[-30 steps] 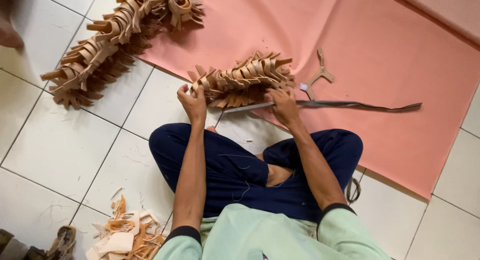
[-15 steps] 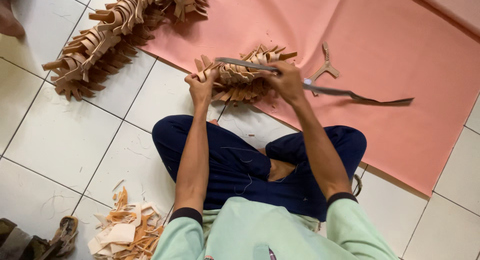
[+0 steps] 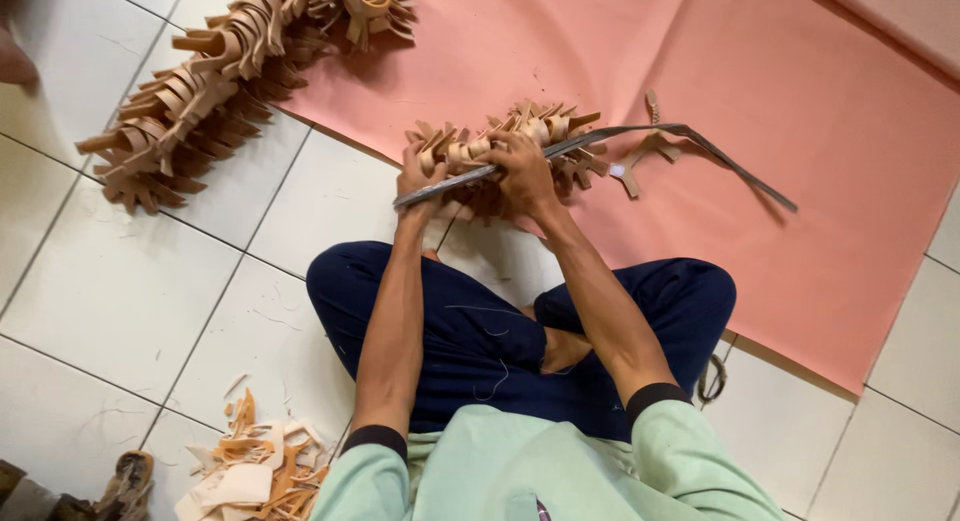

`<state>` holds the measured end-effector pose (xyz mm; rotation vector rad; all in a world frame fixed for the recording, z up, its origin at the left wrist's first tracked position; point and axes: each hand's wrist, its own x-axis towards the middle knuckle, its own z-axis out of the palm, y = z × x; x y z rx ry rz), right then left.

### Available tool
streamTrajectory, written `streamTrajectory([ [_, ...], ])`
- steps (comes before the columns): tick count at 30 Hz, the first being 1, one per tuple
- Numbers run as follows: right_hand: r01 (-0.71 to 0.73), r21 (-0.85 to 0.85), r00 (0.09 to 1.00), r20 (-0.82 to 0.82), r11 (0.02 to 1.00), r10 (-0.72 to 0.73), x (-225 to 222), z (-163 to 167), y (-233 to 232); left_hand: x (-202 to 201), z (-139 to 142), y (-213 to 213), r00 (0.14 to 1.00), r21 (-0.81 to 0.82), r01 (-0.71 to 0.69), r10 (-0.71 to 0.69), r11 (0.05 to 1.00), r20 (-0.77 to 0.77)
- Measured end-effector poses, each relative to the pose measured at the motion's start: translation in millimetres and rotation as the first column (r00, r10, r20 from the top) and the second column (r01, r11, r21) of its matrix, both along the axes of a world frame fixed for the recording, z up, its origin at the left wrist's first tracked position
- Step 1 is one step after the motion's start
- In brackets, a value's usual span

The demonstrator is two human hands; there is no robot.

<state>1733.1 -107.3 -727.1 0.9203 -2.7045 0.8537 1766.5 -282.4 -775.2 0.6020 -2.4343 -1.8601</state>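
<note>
I sit cross-legged on white floor tiles. A short bundle of tan leather strap pieces [image 3: 468, 146] lies in front of my knees, half on a pink sheet [image 3: 780, 101]. My left hand [image 3: 420, 181] grips the bundle's left end. My right hand [image 3: 522, 169] presses on its middle and holds a long grey strap [image 3: 700, 146] that runs across the top of the bundle and trails off to the right over the sheet.
A longer row of the same tan strap pieces [image 3: 210, 76] lies at the upper left. One loose Y-shaped piece [image 3: 640, 161] rests on the sheet beside the bundle. Leather offcuts [image 3: 255, 471] are heaped by my left hip. A sandal [image 3: 125, 481] sits at the lower left.
The grey strap has been lifted from under the bundle up and over its top. My right hand moved left onto the bundle's middle.
</note>
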Motion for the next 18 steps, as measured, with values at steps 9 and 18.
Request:
streamTrajectory([
  [9,0.252,-0.263,0.958,-0.065,0.931,-0.278,31.7,0.5,18.8,-3.5,-7.6,11.7,0.996,0.16,-0.057,0.067,0.986,-0.064],
  [18,0.532,0.042,0.78,0.365,0.846,-0.508,69.4,-13.6,-10.3,2.2,-16.6,15.0,0.99,0.309,-0.018,0.06,0.951,-0.127],
])
